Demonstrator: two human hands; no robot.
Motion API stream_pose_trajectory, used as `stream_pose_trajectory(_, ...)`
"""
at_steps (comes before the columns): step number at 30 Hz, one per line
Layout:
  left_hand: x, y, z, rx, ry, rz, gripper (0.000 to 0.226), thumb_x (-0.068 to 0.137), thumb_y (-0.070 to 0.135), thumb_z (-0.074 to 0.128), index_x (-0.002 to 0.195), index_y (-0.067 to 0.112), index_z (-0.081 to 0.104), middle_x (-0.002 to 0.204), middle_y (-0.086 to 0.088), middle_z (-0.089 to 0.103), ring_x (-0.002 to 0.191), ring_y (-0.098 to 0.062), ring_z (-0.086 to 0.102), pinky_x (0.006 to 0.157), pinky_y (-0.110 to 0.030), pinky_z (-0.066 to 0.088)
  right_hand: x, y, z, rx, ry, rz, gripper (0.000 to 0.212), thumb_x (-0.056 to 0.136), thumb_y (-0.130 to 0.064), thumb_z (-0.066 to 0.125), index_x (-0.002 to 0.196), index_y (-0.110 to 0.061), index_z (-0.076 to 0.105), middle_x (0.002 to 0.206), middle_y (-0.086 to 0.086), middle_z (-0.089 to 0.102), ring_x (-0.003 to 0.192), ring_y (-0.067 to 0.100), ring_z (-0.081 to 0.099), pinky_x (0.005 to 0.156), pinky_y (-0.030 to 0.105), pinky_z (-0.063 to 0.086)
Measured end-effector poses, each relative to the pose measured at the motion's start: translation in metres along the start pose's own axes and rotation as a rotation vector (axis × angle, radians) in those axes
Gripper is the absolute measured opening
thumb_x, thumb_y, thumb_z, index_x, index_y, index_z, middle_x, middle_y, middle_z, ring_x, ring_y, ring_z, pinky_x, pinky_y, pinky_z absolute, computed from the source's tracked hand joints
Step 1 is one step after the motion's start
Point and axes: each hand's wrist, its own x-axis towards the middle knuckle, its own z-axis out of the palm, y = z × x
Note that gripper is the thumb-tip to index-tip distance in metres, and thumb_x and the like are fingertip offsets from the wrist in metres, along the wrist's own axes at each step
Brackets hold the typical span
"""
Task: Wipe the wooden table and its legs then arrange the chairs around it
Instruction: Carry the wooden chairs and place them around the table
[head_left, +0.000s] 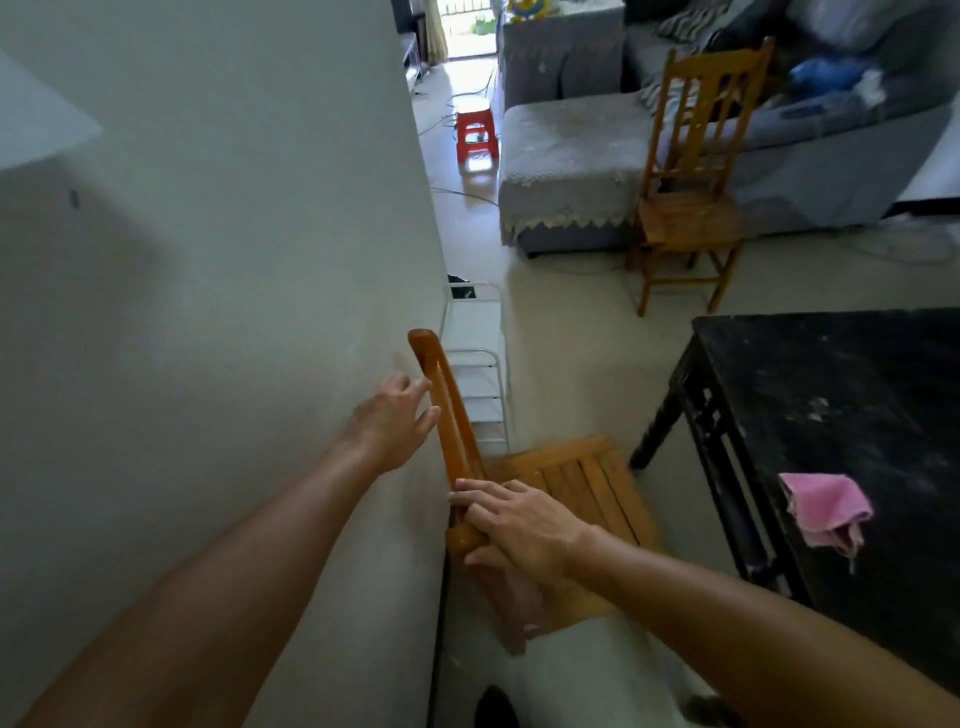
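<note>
Chair-arranging step, by the look of it: the right hand (519, 525) is gripping the near chair (576, 483) by the near end of its back, fingers clamped round it; the left hand (395, 421) is hovering at the back's far end, fingers apart, holding nothing. The chair is standing against the wall (208, 260), near the dark worktop (831, 395) where a pink cloth (823, 506) is lying. A second chair (691, 208) is standing by the sofa (566, 166). The next move is likely calling for a left-hand grip, then a swing toward the worktop

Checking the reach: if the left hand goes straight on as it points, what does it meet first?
The near chair's back rail, right beyond the left hand; they may already touch, since depth is unclear.
</note>
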Motion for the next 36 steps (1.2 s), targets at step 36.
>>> stream_pose_trajectory(36,-0.019,0.139,0.089,0.034,-0.024,-0.056,0.048,0.094,0.031,0.045,0.130,0.000,0.042,0.128,-0.028,0.038,0.113,-0.042,0.038,0.100,-0.047,0.035,-0.213,-0.012,0.027,0.517,0.130,1.142,0.039,0.085,-0.070,0.049,0.092,-0.033,0.059,0.084,-0.010,0.062,0.078,0.007,0.060,0.079,0.035,0.055)
